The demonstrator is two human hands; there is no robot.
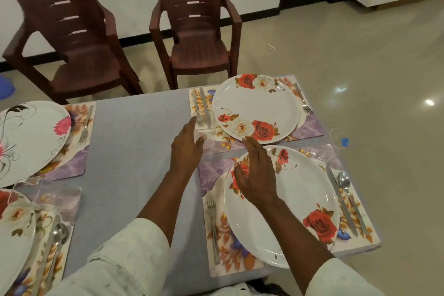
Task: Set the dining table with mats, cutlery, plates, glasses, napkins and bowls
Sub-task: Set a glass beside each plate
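Note:
Four floral mats lie on the grey table (pixel 134 151), each with a plate and cutlery. On the far right mat (pixel 311 126) sits a rose plate (pixel 258 106), with a fork (pixel 303 100) to its right. A clear glass (pixel 205 123) stands at its left, over a knife and spoon. My left hand (pixel 187 144) is open beside that glass, thumb and fingers close to its wall. My right hand (pixel 255 175) hovers flat over the near rose plate (pixel 293 202); its fingertips reach the far plate's rim. The near mat (pixel 211 175) holds a fork (pixel 212 223), a knife and a spoon (pixel 344 184).
Another clear glass (pixel 341 139) stands at the table's right edge. At left are two more plates (pixel 28 137) (pixel 12 238) with cutlery and a faint glass (pixel 36 187). Two brown plastic chairs (pixel 72 43) (pixel 199 38) stand beyond the table on a glossy floor.

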